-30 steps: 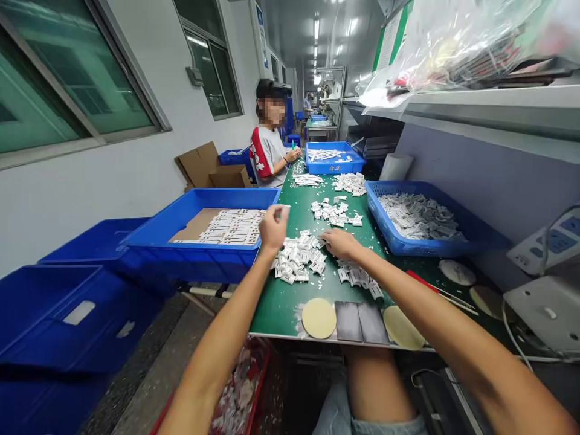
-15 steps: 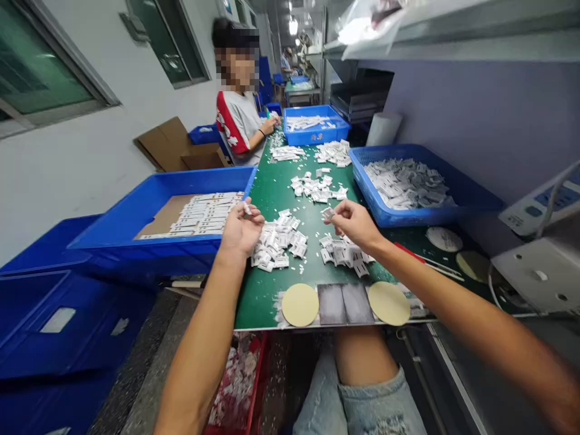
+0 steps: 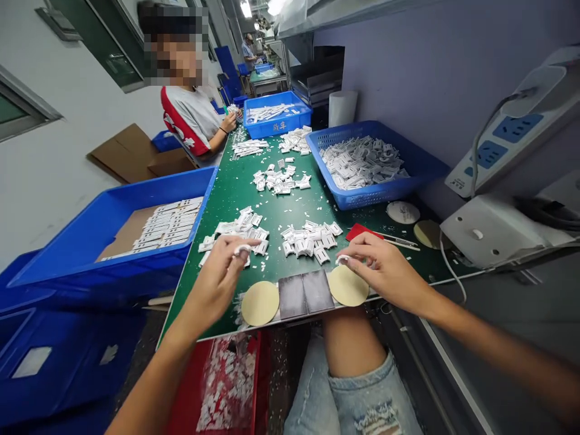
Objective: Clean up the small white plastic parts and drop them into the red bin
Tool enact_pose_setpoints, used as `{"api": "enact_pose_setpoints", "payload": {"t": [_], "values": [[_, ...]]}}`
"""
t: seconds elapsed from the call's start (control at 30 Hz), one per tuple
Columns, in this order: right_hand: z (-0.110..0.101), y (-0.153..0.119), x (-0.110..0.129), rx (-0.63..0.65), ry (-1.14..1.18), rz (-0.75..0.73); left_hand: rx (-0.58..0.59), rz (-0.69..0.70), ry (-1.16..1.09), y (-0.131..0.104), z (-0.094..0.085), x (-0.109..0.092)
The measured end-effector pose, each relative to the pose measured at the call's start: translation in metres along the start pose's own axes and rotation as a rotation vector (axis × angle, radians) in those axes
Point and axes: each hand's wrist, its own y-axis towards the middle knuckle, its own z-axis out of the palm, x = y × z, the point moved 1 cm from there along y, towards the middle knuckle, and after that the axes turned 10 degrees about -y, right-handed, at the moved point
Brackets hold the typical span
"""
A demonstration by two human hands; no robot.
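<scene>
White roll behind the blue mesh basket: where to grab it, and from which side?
Grip the roll around its upper body, coming down from above, thumb and fingers on opposite sides. It stands upright, a plain cylinder with its top exposed, while the basket in front hides its foot. A low approach from the front would likely catch the basket.

1. I count four piles of small white rigid pieces [image 3: 308, 240] on the flat green tabletop [image 3: 283, 214].
2. I see one far pile of long white strips [image 3: 250, 148].
3. I count two round pale-yellow discs [image 3: 260, 303] at the near edge.
4. Between them, I see two rectangular dark-grey pads [image 3: 293, 296].
</scene>
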Motion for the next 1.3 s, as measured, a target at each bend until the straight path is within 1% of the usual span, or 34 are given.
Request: {"api": "enact_pose_setpoints", "payload": {"t": [0.03, 0.07, 0.13, 0.23, 0.33, 0.43, 0.5, 0.57, 0.63, 0.73, 0.83, 0.93, 1.07, 1.17, 1.3], "values": [[0.001, -0.004, -0.002, 0.0, -0.107, -0.07, 0.044, 0.023, 0.123, -0.012, 0.004, -0.005], [0.003, -0.008, -0.003, 0.008, -0.211, -0.132, 0.064, 0.038, 0.218, -0.024, 0.007, -0.008], [0.009, -0.016, -0.006, 0.021, -0.418, -0.23, 0.065, 0.062, 0.361, -0.044, 0.013, -0.007], [0.016, -0.024, -0.009, 0.037, -0.652, -0.292, 0.086, 0.083, 0.532, -0.069, 0.023, 0.0], [0.018, -0.027, -0.007, 0.065, -0.741, -0.312, 0.115, 0.065, 0.717, -0.082, 0.031, 0.003], [0.018, -0.027, -0.004, 0.051, -0.798, -0.32, 0.116, 0.081, 0.829, -0.084, 0.036, 0.0], [0.018, -0.028, -0.003, 0.033, -0.789, -0.319, 0.134, 0.104, 0.827, -0.085, 0.037, -0.001], [0.019, -0.03, -0.004, 0.019, -0.751, -0.319, 0.138, 0.131, 0.778, -0.086, 0.036, 0.0], [0.02, -0.03, -0.006, 0.009, -0.735, -0.312, 0.104, 0.155, 0.689, -0.087, 0.036, 0.003], [0.022, -0.029, -0.006, 0.011, -0.766, -0.295, 0.07, 0.14, 0.535, -0.087, 0.035, 0.008], [0.023, -0.031, -0.007, 0.017, -0.763, -0.304, 0.084, 0.111, 0.443, -0.09, 0.034, 0.011], [0.023, -0.034, -0.009, -0.003, -0.747, -0.308, 0.078, 0.095, 0.428, -0.093, 0.033, 0.01], [0.023, -0.036, -0.009, -0.041, -0.811, -0.315, 0.087, 0.109, 0.428, -0.094, 0.03, 0.009], [0.024, -0.037, -0.004, -0.007, -0.814, -0.34, 0.105, 0.124, 0.406, -0.092, 0.03, 0.007], [0.025, -0.037, 0.002, 0.018, -0.872, -0.269, 0.101, 0.081, 0.38, -0.09, 0.028, 0.0]]}}
